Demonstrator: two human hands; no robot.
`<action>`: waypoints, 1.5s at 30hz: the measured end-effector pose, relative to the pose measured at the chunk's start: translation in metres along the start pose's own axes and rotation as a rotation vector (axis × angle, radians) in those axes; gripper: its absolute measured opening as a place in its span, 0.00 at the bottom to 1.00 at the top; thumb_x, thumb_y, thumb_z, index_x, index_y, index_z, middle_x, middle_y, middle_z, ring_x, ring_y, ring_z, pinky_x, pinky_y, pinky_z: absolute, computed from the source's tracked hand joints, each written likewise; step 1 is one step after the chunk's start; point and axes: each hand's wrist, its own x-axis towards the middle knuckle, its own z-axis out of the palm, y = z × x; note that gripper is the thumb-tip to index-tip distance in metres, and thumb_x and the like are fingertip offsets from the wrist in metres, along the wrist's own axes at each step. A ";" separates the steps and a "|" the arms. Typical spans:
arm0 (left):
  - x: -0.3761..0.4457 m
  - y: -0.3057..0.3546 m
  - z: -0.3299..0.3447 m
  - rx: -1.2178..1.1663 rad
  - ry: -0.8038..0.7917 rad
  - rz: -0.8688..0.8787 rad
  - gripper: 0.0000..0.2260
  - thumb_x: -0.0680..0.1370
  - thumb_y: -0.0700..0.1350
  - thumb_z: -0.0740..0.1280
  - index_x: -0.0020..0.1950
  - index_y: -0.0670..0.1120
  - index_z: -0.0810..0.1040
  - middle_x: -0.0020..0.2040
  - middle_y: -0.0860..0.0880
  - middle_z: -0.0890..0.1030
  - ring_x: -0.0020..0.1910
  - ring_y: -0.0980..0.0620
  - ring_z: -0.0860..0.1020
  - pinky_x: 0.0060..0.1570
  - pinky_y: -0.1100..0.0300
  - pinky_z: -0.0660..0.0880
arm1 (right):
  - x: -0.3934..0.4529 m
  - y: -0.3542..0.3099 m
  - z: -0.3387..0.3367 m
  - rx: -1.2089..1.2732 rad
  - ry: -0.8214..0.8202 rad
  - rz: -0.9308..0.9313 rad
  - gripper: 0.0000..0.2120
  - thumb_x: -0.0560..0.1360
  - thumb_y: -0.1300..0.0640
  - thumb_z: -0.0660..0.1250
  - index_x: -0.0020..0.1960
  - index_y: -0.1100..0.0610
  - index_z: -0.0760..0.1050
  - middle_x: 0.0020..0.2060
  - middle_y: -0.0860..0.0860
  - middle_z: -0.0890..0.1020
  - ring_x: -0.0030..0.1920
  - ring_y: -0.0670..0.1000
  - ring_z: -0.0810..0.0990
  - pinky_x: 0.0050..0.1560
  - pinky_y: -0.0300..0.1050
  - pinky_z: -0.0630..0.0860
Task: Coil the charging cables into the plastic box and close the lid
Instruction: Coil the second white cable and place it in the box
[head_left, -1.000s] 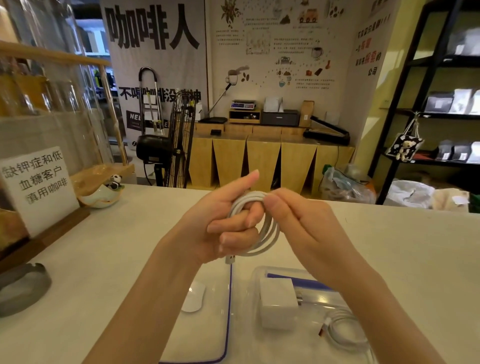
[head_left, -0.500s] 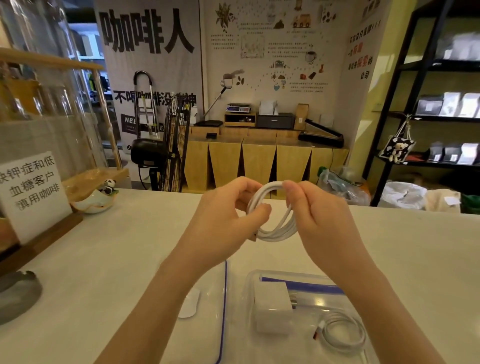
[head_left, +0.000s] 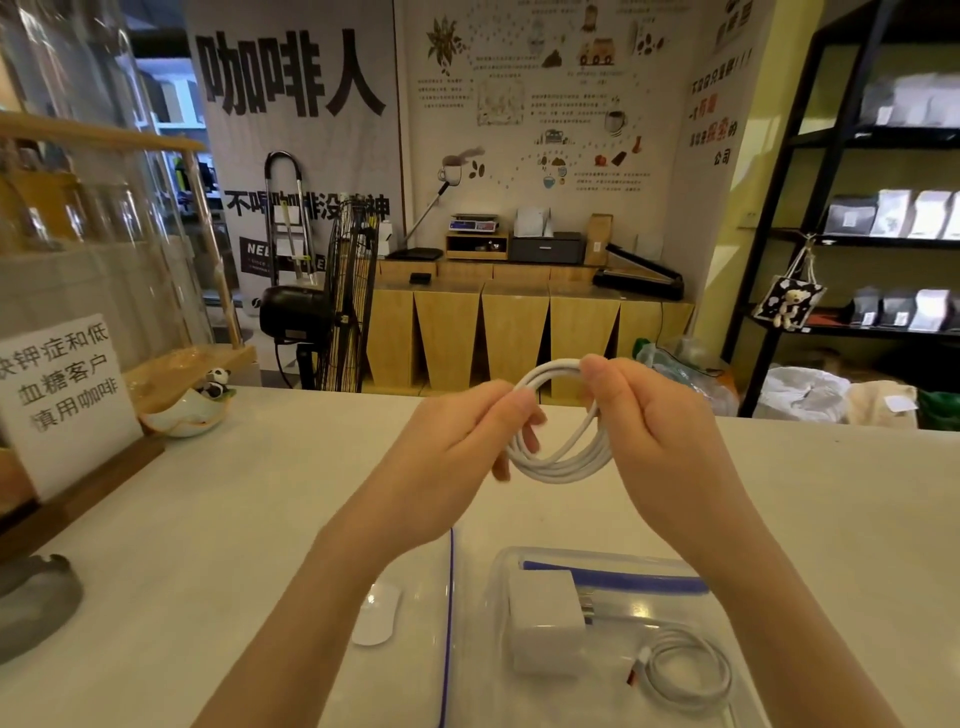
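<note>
Head view: pale matte worktop (head_left: 208, 519) in coffee shop; wooden counter (head_left: 519, 332), black metal shelving (head_left: 831, 234) behind. Left hand (head_left: 457, 457) and right hand (head_left: 660, 441) raised above worktop centre, each pinching opposite side of coiled white charging cable (head_left: 558, 462). Clear plastic box (head_left: 613, 561) at near edge holds white square charger (head_left: 545, 623), second white cable coil (head_left: 685, 670); clear blue-rimmed lid (head_left: 450, 623) just left.

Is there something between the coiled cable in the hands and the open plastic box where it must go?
Nothing visible blocks it. The coiled cable, held by the left hand and right hand, hangs above the plastic box. The box is open; a white charger and another cable already lie inside.
</note>
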 end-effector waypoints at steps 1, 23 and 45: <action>0.002 -0.001 0.003 -0.115 -0.023 -0.048 0.14 0.78 0.50 0.53 0.39 0.48 0.74 0.31 0.53 0.75 0.27 0.59 0.72 0.27 0.70 0.68 | 0.000 0.001 0.001 0.015 0.010 -0.004 0.12 0.70 0.43 0.49 0.32 0.46 0.65 0.23 0.43 0.69 0.29 0.39 0.71 0.30 0.29 0.68; 0.008 -0.015 0.024 0.284 -0.127 -0.220 0.10 0.80 0.49 0.51 0.47 0.47 0.69 0.32 0.49 0.76 0.21 0.57 0.72 0.23 0.67 0.72 | 0.001 -0.002 -0.011 0.484 -0.362 0.405 0.13 0.76 0.58 0.58 0.36 0.53 0.76 0.25 0.44 0.75 0.25 0.42 0.71 0.24 0.31 0.67; 0.008 -0.009 0.010 -0.098 -0.036 -0.137 0.13 0.79 0.47 0.53 0.36 0.47 0.68 0.25 0.48 0.78 0.18 0.56 0.73 0.19 0.66 0.70 | -0.005 0.012 0.015 -0.240 0.291 -0.214 0.05 0.66 0.58 0.71 0.40 0.57 0.78 0.37 0.50 0.80 0.38 0.45 0.77 0.38 0.31 0.74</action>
